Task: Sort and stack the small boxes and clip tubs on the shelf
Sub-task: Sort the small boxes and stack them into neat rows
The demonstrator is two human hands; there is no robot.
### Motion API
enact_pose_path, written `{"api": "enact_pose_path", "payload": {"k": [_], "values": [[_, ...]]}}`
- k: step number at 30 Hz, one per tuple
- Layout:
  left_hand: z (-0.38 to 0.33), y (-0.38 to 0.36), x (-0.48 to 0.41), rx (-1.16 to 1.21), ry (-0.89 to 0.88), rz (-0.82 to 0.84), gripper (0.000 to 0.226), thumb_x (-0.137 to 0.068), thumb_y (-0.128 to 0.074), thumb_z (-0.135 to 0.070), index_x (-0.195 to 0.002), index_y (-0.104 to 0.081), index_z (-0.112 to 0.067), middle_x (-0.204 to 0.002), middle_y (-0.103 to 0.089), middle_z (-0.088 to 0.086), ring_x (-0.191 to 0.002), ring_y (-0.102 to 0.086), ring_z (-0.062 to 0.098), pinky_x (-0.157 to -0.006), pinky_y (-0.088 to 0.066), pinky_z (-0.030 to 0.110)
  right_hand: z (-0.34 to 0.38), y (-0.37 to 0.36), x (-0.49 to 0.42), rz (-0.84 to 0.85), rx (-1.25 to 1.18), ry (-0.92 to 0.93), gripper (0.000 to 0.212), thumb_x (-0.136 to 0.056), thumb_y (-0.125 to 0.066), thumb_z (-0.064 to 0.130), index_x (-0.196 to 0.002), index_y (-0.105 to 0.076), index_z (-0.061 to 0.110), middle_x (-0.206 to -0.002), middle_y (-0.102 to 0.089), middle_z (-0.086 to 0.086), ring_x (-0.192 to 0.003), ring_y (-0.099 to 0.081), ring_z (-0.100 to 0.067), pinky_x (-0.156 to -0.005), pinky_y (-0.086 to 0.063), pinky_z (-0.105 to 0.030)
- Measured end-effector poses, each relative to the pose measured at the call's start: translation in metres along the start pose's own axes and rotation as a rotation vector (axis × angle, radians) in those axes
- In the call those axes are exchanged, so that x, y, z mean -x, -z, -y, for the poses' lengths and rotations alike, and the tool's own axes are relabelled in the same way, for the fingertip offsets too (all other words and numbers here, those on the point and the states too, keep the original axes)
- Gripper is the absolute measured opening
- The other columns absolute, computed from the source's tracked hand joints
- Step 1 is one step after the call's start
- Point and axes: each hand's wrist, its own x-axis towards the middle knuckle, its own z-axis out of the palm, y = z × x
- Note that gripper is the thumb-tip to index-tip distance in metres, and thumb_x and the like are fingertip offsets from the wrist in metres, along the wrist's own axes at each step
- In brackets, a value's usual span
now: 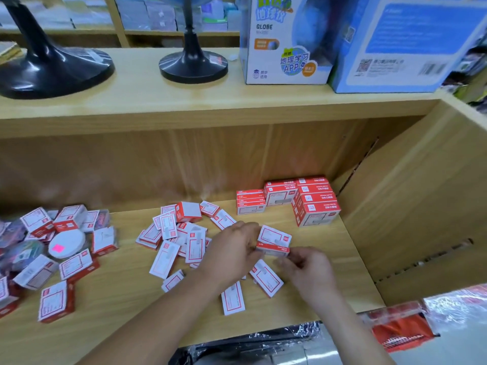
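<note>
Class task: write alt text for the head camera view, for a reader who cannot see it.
The left hand and right hand together hold a small red and white box at a wooden shelf strewn with loose boxes. Neat stacks stand at the back right; a round tub lies among boxes at the left.

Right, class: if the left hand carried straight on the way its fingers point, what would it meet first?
The left hand would meet the small red-and-white cardboard box it pinches; beyond that, probably the stacked red-and-white boxes, though depth is unclear.
</note>
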Motion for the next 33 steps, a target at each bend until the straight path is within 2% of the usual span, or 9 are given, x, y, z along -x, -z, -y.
{"api": "enact_pose_path", "payload": {"k": [2, 4, 8, 10, 14, 18, 22, 29, 33], "values": [[-0.001, 0.004, -0.004, -0.092, -0.017, 0.011, 0.021, -0.085, -0.066, -0.039, -0.096, -0.055, -0.025, -0.086, -0.052, -0.008, -0.081, -0.056, 0.018, -0.064, -0.047, 0.033, 0.001, -0.001, -0.003, -0.027, 0.015, 0.011, 0.014, -0.079, -0.074, 0.029, -0.067, -0.067, 0.031, -0.060, -0.060, 0.004, -0.055, -0.049, -0.009, -0.051, -0.038, -0.027], [-0.004, 0.007, -0.010, -0.083, 0.009, 0.053, 0.022, -0.085, -0.067, -0.040, -0.101, -0.060, -0.027, -0.090, -0.053, -0.008, -0.083, -0.056, 0.016, -0.063, -0.046, 0.031, 0.006, 0.000, -0.004, -0.057, 0.060, 0.004, 0.025, -0.080, -0.077, 0.025, -0.065, -0.060, 0.036, -0.062, -0.061, 0.008, -0.056, -0.052, -0.002, -0.051, -0.035, -0.019], [-0.004, 0.010, -0.023, -0.123, 0.023, 0.100, 0.025, -0.082, -0.069, -0.041, -0.092, -0.050, -0.027, -0.096, -0.051, -0.006, -0.091, -0.054, 0.019, -0.064, -0.044, 0.032, 0.009, 0.005, -0.011, -0.048, -0.034, -0.005, 0.023, -0.081, -0.078, 0.027, -0.087, -0.056, 0.032, -0.063, -0.061, 0.008, -0.056, -0.054, -0.003, -0.051, -0.038, -0.017], [-0.002, 0.009, -0.031, -0.175, -0.020, 0.151, 0.031, -0.084, -0.068, -0.041, -0.105, -0.054, -0.025, -0.111, -0.054, -0.005, -0.106, -0.055, 0.020, -0.069, -0.047, 0.033, 0.010, 0.006, -0.016, 0.056, 0.035, 0.041, 0.020, -0.085, -0.072, 0.029, -0.093, -0.054, 0.027, -0.066, -0.061, 0.006, -0.056, -0.051, -0.007, -0.057, -0.044, -0.028], [0.002, 0.006, -0.041, -0.144, -0.084, 0.284, 0.062, -0.092, -0.066, -0.035, -0.149, -0.043, -0.028, -0.148, -0.046, -0.009, -0.135, -0.044, 0.015, -0.102, -0.047, 0.037, 0.009, 0.005, -0.024, 0.084, 0.080, 0.043, 0.021, -0.086, -0.069, 0.029, -0.101, -0.056, 0.036, -0.076, -0.067, 0.009, -0.065, -0.059, -0.008, -0.064, -0.053, -0.036], [0.009, 0.004, -0.040, -0.004, -0.063, 0.235, 0.060, -0.087, -0.074, -0.028, -0.143, -0.052, -0.030, -0.127, -0.051, -0.013, -0.109, -0.054, 0.009, -0.093, -0.049, 0.031, 0.002, 0.003, -0.023, 0.007, -0.114, 0.075, 0.036, -0.078, -0.081, 0.020, -0.100, -0.061, 0.040, -0.092, -0.066, 0.009, -0.082, -0.066, -0.008, -0.075, -0.055, -0.036], [0.011, 0.002, -0.035, 0.051, -0.119, 0.145, 0.029, -0.084, -0.071, -0.018, -0.110, -0.068, -0.029, -0.099, -0.051, -0.013, -0.081, -0.050, 0.003, -0.076, -0.052, 0.035, 0.008, -0.001, -0.024, -0.016, -0.157, 0.119, 0.033, -0.078, -0.080, 0.006, -0.089, -0.060, 0.030, -0.087, -0.070, 0.008, -0.082, -0.068, -0.011, -0.073, -0.055, -0.034], [0.035, 0.020, -0.016, -0.107, 0.006, -0.148, 0.023, -0.084, -0.069, -0.034, -0.107, -0.070, -0.029, -0.102, -0.062, -0.012, -0.098, -0.060, 0.015, -0.077, -0.053, 0.033, 0.034, -0.014, -0.053, -0.067, -0.139, 0.136, 0.035, -0.080, -0.077, 0.000, -0.089, -0.059, 0.028, -0.085, -0.068, 0.007, -0.075, -0.065, -0.001, -0.070, -0.053, -0.021], [0.051, 0.030, -0.006, -0.139, 0.105, -0.170, 0.025, -0.084, -0.069, -0.036, -0.107, -0.073, -0.027, -0.102, -0.064, -0.008, -0.104, -0.059, 0.018, -0.081, -0.052, 0.033, 0.050, -0.017, -0.067, -0.022, -0.288, 0.054, 0.034, -0.080, -0.077, -0.002, -0.093, -0.064, 0.027, -0.086, -0.069, 0.008, -0.071, -0.065, 0.004, -0.066, -0.050, -0.012]]}}
